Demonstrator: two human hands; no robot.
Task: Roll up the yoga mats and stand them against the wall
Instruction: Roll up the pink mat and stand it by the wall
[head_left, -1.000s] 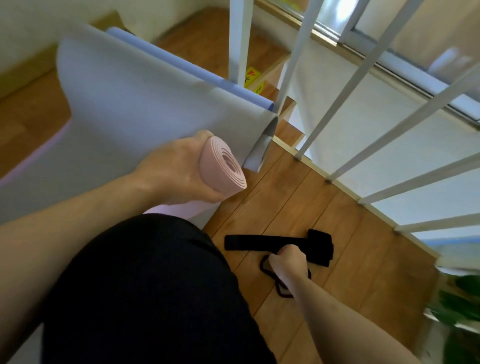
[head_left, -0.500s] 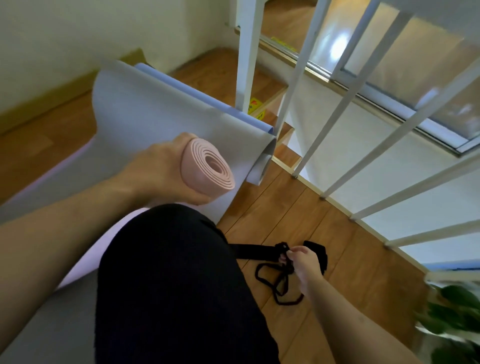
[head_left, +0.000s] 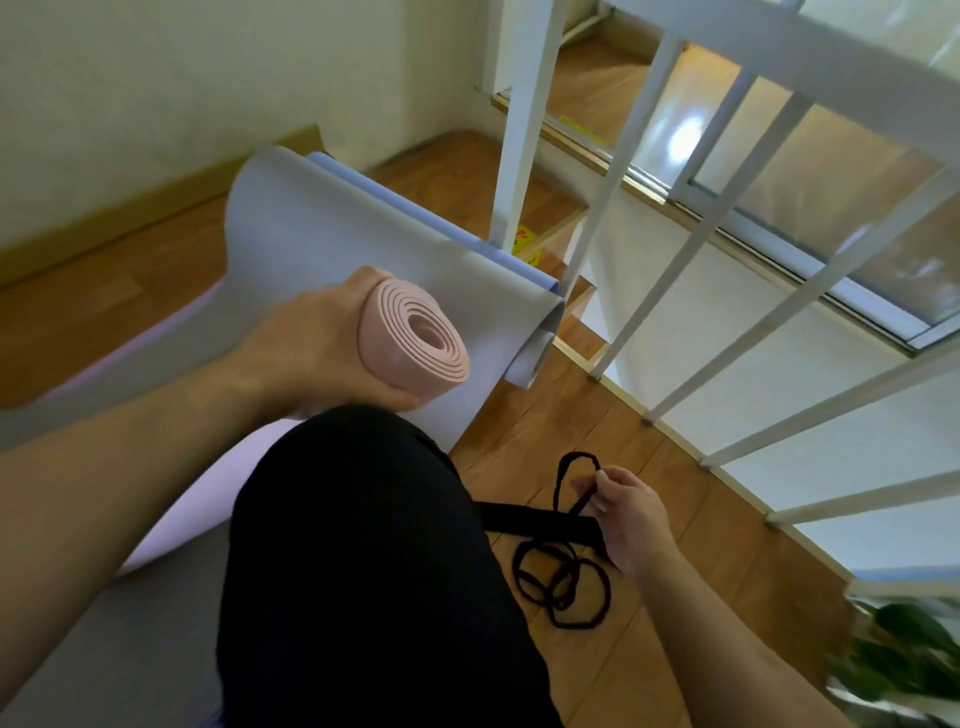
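Left hand (head_left: 317, 338) is gripping the pink roll (head_left: 413, 340) above the grey mat's (head_left: 332, 244) curled edge; right hand (head_left: 623, 512) is pinching the black cord (head_left: 563, 582), bare floor (head_left: 691, 525) running to the railing (head_left: 670, 291).

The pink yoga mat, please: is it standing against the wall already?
No, the rolled pink yoga mat is gripped in the left hand above the knee, away from the wall.
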